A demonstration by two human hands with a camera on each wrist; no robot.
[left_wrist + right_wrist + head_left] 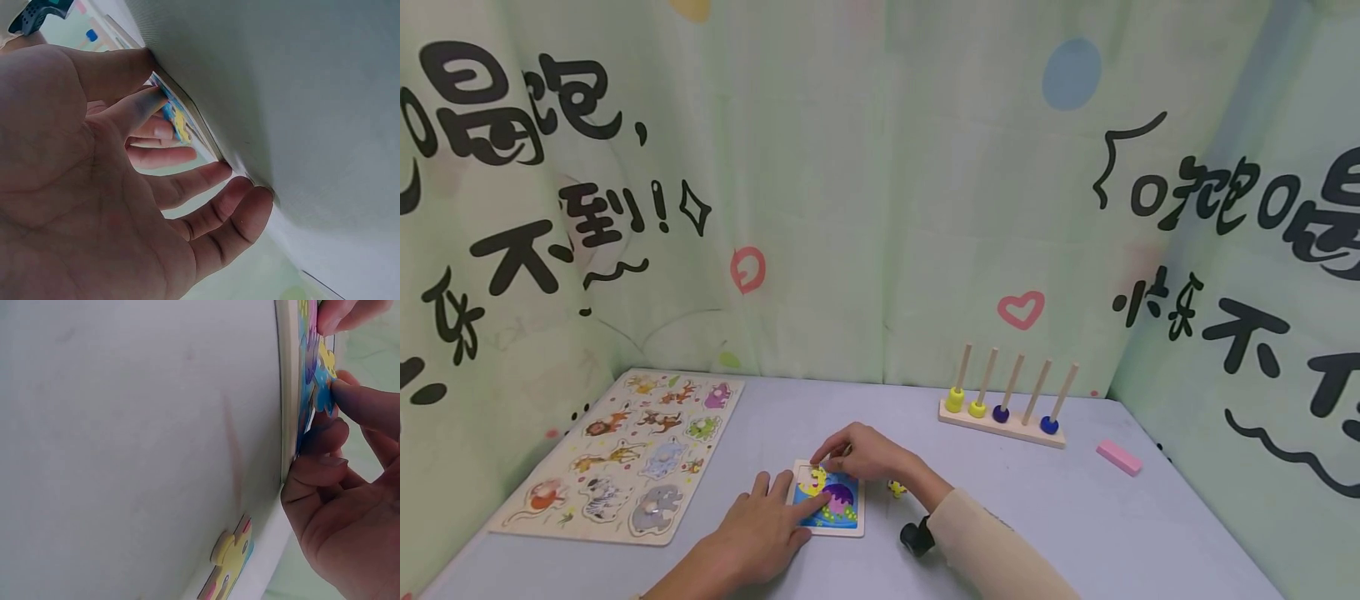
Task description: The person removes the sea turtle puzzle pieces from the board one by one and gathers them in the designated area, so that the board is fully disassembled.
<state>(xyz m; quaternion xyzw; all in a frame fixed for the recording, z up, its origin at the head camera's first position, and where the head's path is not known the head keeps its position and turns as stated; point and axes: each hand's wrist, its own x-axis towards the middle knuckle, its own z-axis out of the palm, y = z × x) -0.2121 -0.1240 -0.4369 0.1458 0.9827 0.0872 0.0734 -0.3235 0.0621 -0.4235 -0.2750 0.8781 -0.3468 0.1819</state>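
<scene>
A small wooden jigsaw puzzle (862,518) with a blue picture and a purple-topped figure (841,495) lies on the table. My left hand (754,527) rests at its left side, the index finger stretched over the purple figure and pressing on it. Its other fingers reach along the tray's edge and table in the left wrist view. At the puzzle's far edge, my right hand (874,455) pinches a blue-and-yellow puzzle piece (324,390) between thumb and fingers, tilted over the tray. A loose yellow puzzle piece (232,562) lies on the table, near the right wrist.
On the left lies a large wooden animal puzzle board (572,450). A wooden peg stand (1007,427) with yellow and blue beads stands at the back right, and a pink block (1118,457) lies beyond it. A printed curtain (880,208) rises behind the table.
</scene>
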